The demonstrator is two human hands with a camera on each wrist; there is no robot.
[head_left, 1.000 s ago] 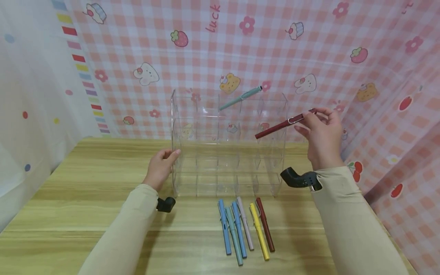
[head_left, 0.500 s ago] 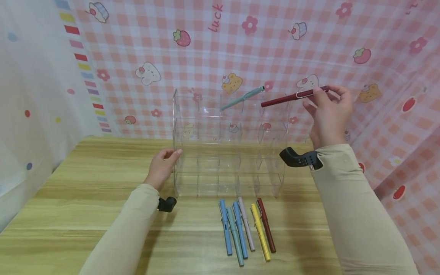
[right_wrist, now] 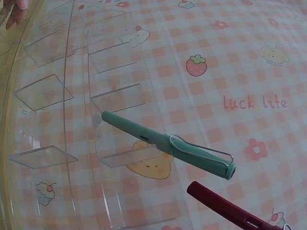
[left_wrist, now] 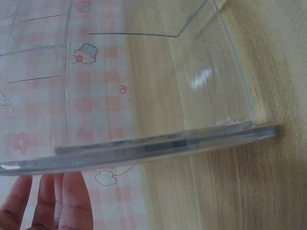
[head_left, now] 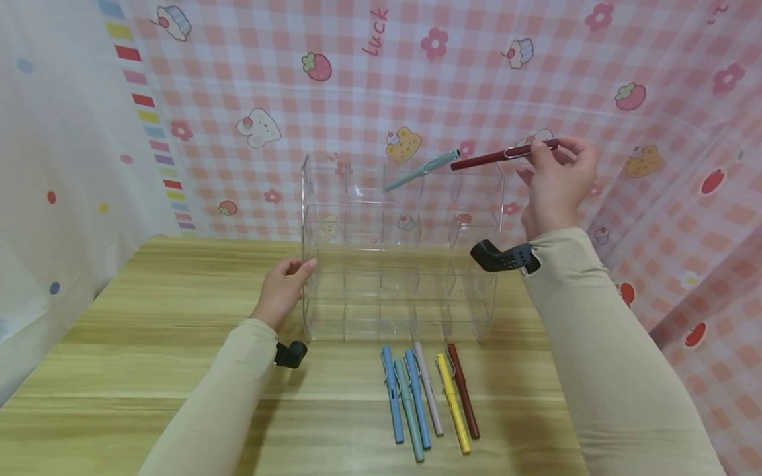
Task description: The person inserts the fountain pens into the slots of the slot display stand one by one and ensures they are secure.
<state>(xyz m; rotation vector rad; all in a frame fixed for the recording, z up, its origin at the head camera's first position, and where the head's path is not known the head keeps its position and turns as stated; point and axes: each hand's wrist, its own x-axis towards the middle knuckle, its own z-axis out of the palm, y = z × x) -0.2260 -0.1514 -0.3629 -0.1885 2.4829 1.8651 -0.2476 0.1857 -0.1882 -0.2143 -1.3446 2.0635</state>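
Note:
My right hand (head_left: 556, 182) pinches a dark red pen (head_left: 494, 158) near its clip end. The pen slants slightly, its free end over the right part of the top row of a clear acrylic rack (head_left: 399, 250). A mint green pen (head_left: 421, 170) leans in a middle compartment of that row, clip end up and to the right; the right wrist view shows the red pen's tip close beside it. On the rack's left side, my left hand (head_left: 282, 287) holds the side panel, thumb at the front edge, fingers (left_wrist: 72, 201) along the outside in the left wrist view.
On the wooden table (head_left: 178, 370) before the rack lie several pens: two blue pens (head_left: 393, 396), a green pen (head_left: 409, 413), a lilac pen (head_left: 428, 390), a yellow pen (head_left: 454, 404) and another dark red pen (head_left: 464, 393). A checked curtain (head_left: 357, 86) hangs close behind.
My right hand has raised the dark red pen from beside the rack's upper right to its top row, then shifted slightly left. The left hand has stayed on the side panel.

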